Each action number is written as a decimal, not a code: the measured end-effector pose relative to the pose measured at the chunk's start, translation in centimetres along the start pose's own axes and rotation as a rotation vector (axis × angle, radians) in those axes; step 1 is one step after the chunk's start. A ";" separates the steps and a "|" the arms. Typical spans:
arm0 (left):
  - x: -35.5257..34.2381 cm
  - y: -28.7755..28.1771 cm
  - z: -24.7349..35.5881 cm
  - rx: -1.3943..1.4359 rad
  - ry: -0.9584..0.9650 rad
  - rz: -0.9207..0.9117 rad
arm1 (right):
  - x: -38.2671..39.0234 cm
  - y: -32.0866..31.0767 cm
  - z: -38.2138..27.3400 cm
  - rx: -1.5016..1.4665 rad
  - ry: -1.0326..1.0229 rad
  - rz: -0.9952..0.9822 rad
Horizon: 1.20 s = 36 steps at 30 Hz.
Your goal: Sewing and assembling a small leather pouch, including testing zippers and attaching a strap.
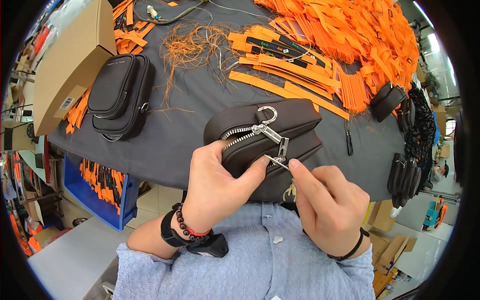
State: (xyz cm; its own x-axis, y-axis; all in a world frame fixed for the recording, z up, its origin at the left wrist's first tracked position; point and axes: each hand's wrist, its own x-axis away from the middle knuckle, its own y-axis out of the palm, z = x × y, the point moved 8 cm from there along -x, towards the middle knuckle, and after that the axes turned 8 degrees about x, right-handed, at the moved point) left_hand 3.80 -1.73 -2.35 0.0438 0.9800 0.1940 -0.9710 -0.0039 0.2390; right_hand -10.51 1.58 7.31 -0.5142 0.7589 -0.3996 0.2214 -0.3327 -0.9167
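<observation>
A small black zip bag [270, 122] is tilted up in front of me, with a silver D-ring [267, 115] on its side. My left hand [215, 175] grips the bag, thumb pressed near the lower zip and fingers reaching to the partly opened zipper [237, 134]. Silver zip pulls [274, 136] lie across the bag's end. My right hand [327, 205] is closed, thumb and forefinger pinching a thin silver metal piece [278, 163] beside the lower zip slider. Its exact kind I cannot make out. The bag's underside is hidden by my left hand.
Another black bag [120, 95] lies at left by a cardboard box [75, 65]. Orange straps [345, 30] heap up at the far right, near loose orange threads [195, 42]. Small black tweezers-like tool [349, 140] and more black pouches [404, 177] lie at right. A blue bin [100, 195] stands below.
</observation>
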 end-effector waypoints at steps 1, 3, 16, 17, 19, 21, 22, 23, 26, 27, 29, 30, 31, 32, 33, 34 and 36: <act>0.0 -0.1 0.0 0.006 0.003 0.005 | 0.0 0.1 0.0 -0.003 0.001 -0.002; 0.0 -0.1 -0.2 0.017 0.009 0.015 | -0.1 0.1 -0.2 0.000 0.005 -0.016; -0.1 0.2 0.0 -0.039 0.012 -0.021 | -0.8 -0.2 -0.1 0.003 0.066 -0.143; -0.2 0.2 -0.1 -0.038 0.015 -0.020 | -0.8 -0.3 -0.1 0.011 0.062 -0.144; -0.2 0.2 -0.1 -0.044 0.018 -0.020 | -0.9 -0.4 -0.2 0.026 0.051 -0.146; -0.1 0.3 0.0 -0.059 0.018 -0.021 | -1.0 -0.6 -0.3 0.051 0.042 -0.160; -0.1 0.4 0.1 -0.064 0.027 -0.022 | -1.2 -0.7 -0.3 0.063 0.038 -0.166; -0.1 0.5 0.2 -0.070 0.037 -0.022 | -1.3 -0.8 -0.3 0.070 0.037 -0.170; -0.1 0.5 0.2 -0.046 0.034 -0.008 | -1.5 -1.0 -0.4 0.066 0.043 -0.161; -0.1 0.4 0.2 -0.031 0.028 0.000 | -1.4 -0.8 -0.3 0.043 0.050 -0.145; 0.0 0.3 -0.1 0.017 -0.017 -0.004 | -1.0 -0.2 0.0 -0.027 0.071 -0.097; 0.0 0.3 -0.2 0.041 -0.039 -0.005 | -0.7 0.3 0.3 -0.075 0.086 -0.067; -0.1 0.4 -0.3 0.074 -0.055 -0.011 | -0.3 0.8 0.5 -0.122 0.105 -0.037; -0.1 0.4 -0.3 0.107 -0.070 -0.017 | -0.1 1.1 0.7 -0.146 0.129 -0.020; -0.1 0.5 -0.4 0.140 -0.086 -0.023 | 0.2 1.4 0.8 -0.170 0.153 -0.002; -0.1 0.5 -0.6 0.172 -0.106 -0.019 | 0.5 1.7 0.9 -0.197 0.174 0.015; -0.1 0.6 -1.0 0.238 -0.146 -0.014 | 0.9 2.1 0.9 -0.203 0.155 0.027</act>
State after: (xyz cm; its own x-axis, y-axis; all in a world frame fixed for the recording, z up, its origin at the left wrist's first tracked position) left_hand 3.01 -1.64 -3.15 0.1073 0.9413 0.3202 -0.8885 -0.0537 0.4558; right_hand -11.28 1.04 5.02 -0.3762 0.8330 -0.4057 0.4030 -0.2471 -0.8812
